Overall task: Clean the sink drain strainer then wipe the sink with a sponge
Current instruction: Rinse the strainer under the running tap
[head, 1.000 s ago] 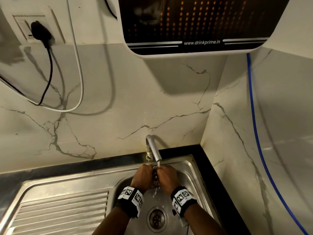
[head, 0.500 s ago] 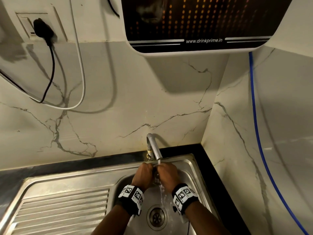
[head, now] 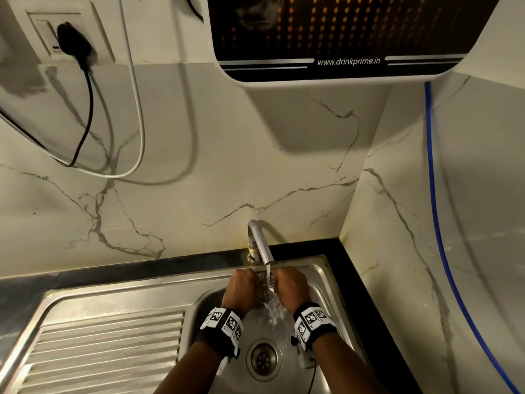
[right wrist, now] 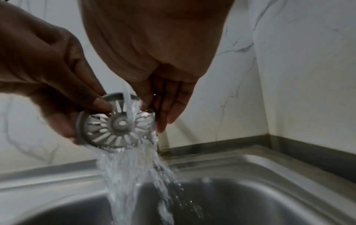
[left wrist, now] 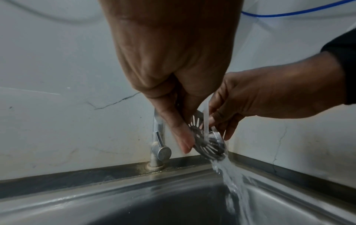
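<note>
The round metal strainer (right wrist: 117, 123) with radial slots is held tilted under the running tap (head: 260, 243), above the sink basin. My left hand (head: 241, 288) pinches its left rim with thumb and fingers (left wrist: 183, 137). My right hand (head: 289, 285) grips the right rim, its fingers (right wrist: 173, 106) curled behind it. Water strikes the strainer (left wrist: 204, 137) and pours off its lower edge into the basin. In the head view the strainer is mostly hidden between my hands. I see no sponge in any view.
The open drain hole (head: 263, 359) lies below my wrists in the steel sink (head: 321, 268). A ribbed drainboard (head: 108, 351) extends left. The tap lever (left wrist: 162, 152) stands at the back rim. Marble walls close the back and right; a water purifier (head: 341, 38) hangs overhead.
Both hands stay under the tap holding the strainer. They have shifted slightly apart, and the water still runs.
</note>
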`<state>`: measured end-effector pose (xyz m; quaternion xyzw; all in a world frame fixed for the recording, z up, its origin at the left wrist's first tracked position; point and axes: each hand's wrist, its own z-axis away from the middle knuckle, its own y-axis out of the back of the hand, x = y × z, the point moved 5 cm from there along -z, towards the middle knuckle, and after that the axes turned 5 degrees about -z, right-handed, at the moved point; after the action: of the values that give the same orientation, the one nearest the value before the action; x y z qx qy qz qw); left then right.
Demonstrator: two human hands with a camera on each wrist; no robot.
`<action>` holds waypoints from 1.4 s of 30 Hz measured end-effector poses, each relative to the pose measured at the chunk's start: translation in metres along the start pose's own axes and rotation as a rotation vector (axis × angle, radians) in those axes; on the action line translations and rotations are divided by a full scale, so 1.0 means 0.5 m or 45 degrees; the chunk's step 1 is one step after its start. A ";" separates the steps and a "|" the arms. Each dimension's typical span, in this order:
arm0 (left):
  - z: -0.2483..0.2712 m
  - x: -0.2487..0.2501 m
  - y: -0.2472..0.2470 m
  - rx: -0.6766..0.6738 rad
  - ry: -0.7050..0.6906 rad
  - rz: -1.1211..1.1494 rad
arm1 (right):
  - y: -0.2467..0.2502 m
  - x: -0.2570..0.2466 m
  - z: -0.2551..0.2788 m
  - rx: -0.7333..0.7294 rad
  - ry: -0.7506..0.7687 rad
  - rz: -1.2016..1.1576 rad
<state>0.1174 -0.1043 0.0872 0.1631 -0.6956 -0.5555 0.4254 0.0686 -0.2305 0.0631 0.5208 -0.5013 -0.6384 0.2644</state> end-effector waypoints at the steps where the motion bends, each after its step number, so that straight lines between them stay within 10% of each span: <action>1: -0.003 0.000 0.002 -0.006 0.017 0.035 | 0.006 -0.015 0.000 -0.003 0.015 -0.017; 42: 0.000 0.010 0.002 -0.136 -0.049 -0.046 | 0.001 -0.044 0.019 -0.003 0.324 0.068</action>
<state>0.1145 -0.1074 0.0904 0.1420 -0.6700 -0.6025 0.4098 0.0669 -0.2085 0.0719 0.5839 -0.4766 -0.5605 0.3432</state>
